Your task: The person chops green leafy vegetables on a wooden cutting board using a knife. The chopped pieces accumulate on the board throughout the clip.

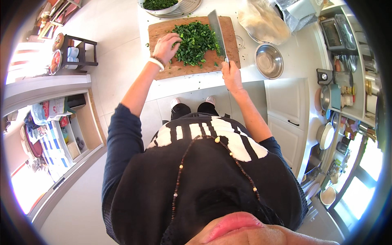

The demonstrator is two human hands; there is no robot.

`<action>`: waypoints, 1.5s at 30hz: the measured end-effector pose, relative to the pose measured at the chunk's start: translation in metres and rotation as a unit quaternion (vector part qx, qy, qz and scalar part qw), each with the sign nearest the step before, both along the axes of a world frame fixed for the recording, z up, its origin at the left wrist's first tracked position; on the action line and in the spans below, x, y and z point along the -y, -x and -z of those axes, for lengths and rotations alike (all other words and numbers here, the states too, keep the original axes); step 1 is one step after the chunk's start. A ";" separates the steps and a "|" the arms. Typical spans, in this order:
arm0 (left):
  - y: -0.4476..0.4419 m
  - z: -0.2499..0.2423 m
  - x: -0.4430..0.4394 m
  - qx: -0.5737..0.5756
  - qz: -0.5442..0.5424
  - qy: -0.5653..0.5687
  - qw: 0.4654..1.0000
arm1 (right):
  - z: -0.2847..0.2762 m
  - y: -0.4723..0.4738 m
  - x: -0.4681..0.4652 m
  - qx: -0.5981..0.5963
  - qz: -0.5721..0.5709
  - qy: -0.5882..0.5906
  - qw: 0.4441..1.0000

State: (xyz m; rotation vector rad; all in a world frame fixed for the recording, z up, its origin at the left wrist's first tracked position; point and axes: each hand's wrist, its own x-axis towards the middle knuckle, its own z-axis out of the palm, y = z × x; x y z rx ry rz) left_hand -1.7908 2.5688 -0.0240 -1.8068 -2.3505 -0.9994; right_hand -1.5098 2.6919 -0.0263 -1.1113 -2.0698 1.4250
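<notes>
A heap of chopped leafy greens [196, 43] lies on a wooden cutting board [171, 73]. My right hand [231, 75] grips the handle of a broad-bladed cleaver [216, 32] at the board's right part. The blade points away from me, along the right side of the heap. At the heap's left edge is my left hand [167, 46], fingers bent and touching or just beside the greens; I see nothing held in it. A white bangle circles the left wrist. Small green bits are scattered over the board.
Behind the board, a white bowl [162, 11] of chopped greens stands on a round woven mat [189, 6]. A steel bowl [269, 61] sits right of the board on the white counter [245, 65], near a pale cloth or bag [265, 23]. Shelves of kitchenware line the right.
</notes>
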 end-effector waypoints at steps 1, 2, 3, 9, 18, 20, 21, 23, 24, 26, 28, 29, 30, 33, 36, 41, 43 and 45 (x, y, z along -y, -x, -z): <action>-0.003 0.002 0.017 0.030 -0.032 -0.037 0.998 | 0.000 0.003 0.003 -0.010 -0.021 -0.043 0.999; -0.007 0.005 0.038 0.065 -0.070 -0.062 0.994 | 0.000 0.006 0.007 -0.017 -0.034 -0.076 0.996; -0.011 0.010 0.061 0.103 -0.111 -0.059 0.987 | 0.001 0.011 0.009 -0.018 -0.053 -0.098 0.994; -0.052 0.065 0.248 0.235 -0.343 0.000 0.909 | 0.010 0.036 0.008 0.083 -0.112 -0.182 0.973; -0.210 0.165 0.510 0.247 -0.498 0.364 0.748 | -0.006 0.045 0.014 0.045 -0.114 -0.212 0.969; -0.239 0.180 0.531 0.283 -0.524 0.387 0.704 | -0.004 0.052 0.027 -0.023 -0.098 -0.192 0.976; -0.247 0.186 0.534 0.300 -0.529 0.386 0.694 | -0.003 0.056 0.029 -0.015 -0.098 -0.196 0.976; -0.250 0.198 0.528 0.314 -0.527 0.366 0.700 | 0.000 0.066 0.030 0.001 -0.124 -0.196 0.973; -0.248 0.203 0.519 0.311 -0.518 0.353 0.714 | 0.001 0.070 0.027 0.060 -0.140 -0.197 0.969; -0.235 0.206 0.500 0.294 -0.508 0.333 0.738 | 0.002 0.070 0.019 0.087 -0.140 -0.197 0.966; -0.223 0.203 0.480 0.275 -0.511 0.316 0.751 | 0.003 0.070 0.013 0.046 -0.129 -0.205 0.969; -0.220 0.199 0.475 0.292 -0.509 0.304 0.751 | 0.003 0.069 0.012 0.058 -0.141 -0.183 0.971; -0.214 0.197 0.466 0.308 -0.509 0.286 0.751 | 0.003 0.071 0.011 0.042 -0.136 -0.188 0.972; -0.209 0.186 0.454 0.307 -0.501 0.276 0.761 | 0.004 0.071 0.015 0.077 -0.150 -0.213 0.962; -0.208 0.181 0.451 0.290 -0.498 0.250 0.778 | 0.006 0.074 0.019 0.060 -0.134 -0.233 0.961; -0.208 0.183 0.454 0.302 -0.497 0.288 0.760 | 0.007 0.079 0.025 0.044 -0.153 -0.205 0.966; -0.204 0.185 0.455 0.294 -0.497 0.277 0.768 | 0.007 0.080 0.025 0.068 -0.154 -0.248 0.954; -0.203 0.186 0.455 0.295 -0.509 0.258 0.767 | 0.007 0.079 0.024 0.080 -0.157 -0.197 0.964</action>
